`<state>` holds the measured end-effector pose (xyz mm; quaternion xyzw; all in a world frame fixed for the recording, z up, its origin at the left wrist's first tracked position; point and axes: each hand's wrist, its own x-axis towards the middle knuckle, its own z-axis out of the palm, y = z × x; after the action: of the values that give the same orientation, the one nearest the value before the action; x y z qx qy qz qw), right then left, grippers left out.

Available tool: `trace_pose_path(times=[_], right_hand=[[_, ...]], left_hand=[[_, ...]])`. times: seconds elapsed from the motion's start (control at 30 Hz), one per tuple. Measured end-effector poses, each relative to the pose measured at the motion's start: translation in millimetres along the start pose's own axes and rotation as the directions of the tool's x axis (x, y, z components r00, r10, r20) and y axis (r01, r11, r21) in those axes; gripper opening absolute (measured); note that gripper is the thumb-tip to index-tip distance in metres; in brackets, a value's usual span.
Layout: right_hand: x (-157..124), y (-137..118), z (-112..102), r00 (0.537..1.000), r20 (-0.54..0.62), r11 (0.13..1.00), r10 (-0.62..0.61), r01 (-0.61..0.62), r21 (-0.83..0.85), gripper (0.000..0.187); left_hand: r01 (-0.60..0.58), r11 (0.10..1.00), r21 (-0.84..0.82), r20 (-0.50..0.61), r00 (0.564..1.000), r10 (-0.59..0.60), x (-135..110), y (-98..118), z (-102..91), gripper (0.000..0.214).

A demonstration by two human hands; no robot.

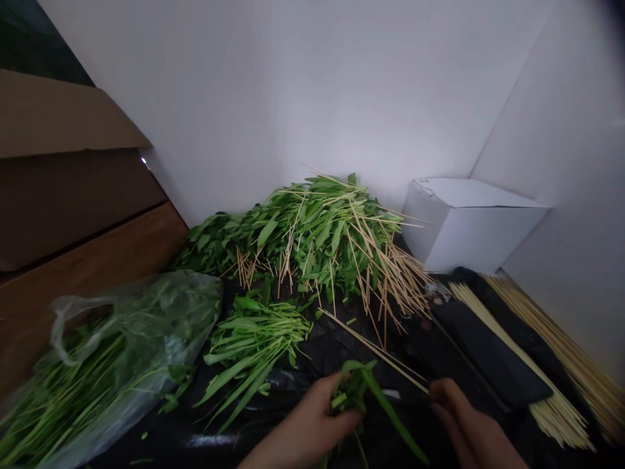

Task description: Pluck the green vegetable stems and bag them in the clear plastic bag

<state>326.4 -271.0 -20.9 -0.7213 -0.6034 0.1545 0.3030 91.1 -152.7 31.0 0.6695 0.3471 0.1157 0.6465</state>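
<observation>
Near the front edge, my left hand (312, 420) is closed round a small bunch of leafy greens (354, 385), with cut stems showing and one long leaf hanging to the right. The fingers of my right hand (466, 420) pinch the near ends of a couple of thin bamboo skewers (378, 352), which point away to the upper left. Beyond my left hand lies a loose heap of cut greens (258, 332). Farther back is a big pile of greens bundles (312, 221) with many skewers sticking out of it.
Black plastic sheeting (215, 440) covers the work surface. At left lies a clear plastic bag (170, 306) of long-stemmed greens, below a cardboard box (68, 189). On the right are a white box (469, 221), a dark phone-like slab (493, 352) and rows of loose skewers (556, 417).
</observation>
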Motion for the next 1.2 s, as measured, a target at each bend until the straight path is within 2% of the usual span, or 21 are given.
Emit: trace_pose_path(times=[0.13,0.2,0.27,0.4,0.47,0.53,0.6,0.67,0.73,0.77,0.9,1.0,1.2], right_hand=[[38,8,-17,0.998,-0.001,0.993,-0.059,0.058,-0.104,0.021],[54,17,-18,0.995,-0.031,0.976,-0.098,0.090,-0.199,0.019],[62,29,-13,0.986,-0.044,0.946,-0.159,0.139,-0.292,0.018],[58,54,4,0.949,-0.018,0.840,-0.316,0.271,-0.470,0.020],[55,55,5,0.915,-0.037,0.783,-0.401,0.322,-0.533,0.022],[61,41,0,0.908,-0.024,0.774,-0.419,0.343,-0.533,0.019],[76,14,-3,0.917,0.023,0.800,-0.398,0.359,-0.480,0.021],[98,-19,0,0.919,0.181,0.813,-0.350,0.394,-0.430,0.026],[122,-44,12,0.895,0.332,0.803,-0.299,0.424,-0.419,0.029],[133,-52,20,0.884,0.362,0.794,-0.297,0.439,-0.421,0.029],[159,-58,45,0.863,0.420,0.766,-0.280,0.465,-0.445,0.027],[162,-56,48,0.863,0.423,0.756,-0.275,0.466,-0.460,0.023],[179,-67,52,0.908,0.334,0.746,-0.251,0.402,-0.531,0.024]], left_hand=[[-0.167,0.973,0.160,-0.054,0.983,0.177,17,12,7.4,0.023],[-0.252,0.919,0.302,-0.088,0.953,0.290,26,14,12.3,0.019],[-0.282,0.863,0.420,-0.087,0.934,0.347,34,9,17.5,0.015],[-0.210,0.820,0.532,-0.060,0.957,0.284,45,-16,26.5,0.014],[-0.160,0.796,0.583,-0.065,0.968,0.242,47,-28,29.2,0.015],[-0.141,0.783,0.606,-0.061,0.973,0.223,47,-34,30.4,0.017],[-0.148,0.785,0.601,-0.042,0.975,0.216,47,-36,30.6,0.021],[-0.156,0.786,0.598,-0.028,0.976,0.215,47,-37,30.8,0.028],[-0.145,0.774,0.617,-0.032,0.977,0.209,47,-39,31.2,0.036],[-0.140,0.764,0.630,-0.034,0.978,0.207,48,-40,31.5,0.040],[-0.185,0.725,0.663,0.015,0.972,0.234,49,-42,31.1,0.055],[-0.214,0.706,0.675,0.036,0.965,0.258,50,-41,30.4,0.060],[-0.234,0.660,0.714,0.053,0.958,0.281,47,-45,29.1,0.033]])
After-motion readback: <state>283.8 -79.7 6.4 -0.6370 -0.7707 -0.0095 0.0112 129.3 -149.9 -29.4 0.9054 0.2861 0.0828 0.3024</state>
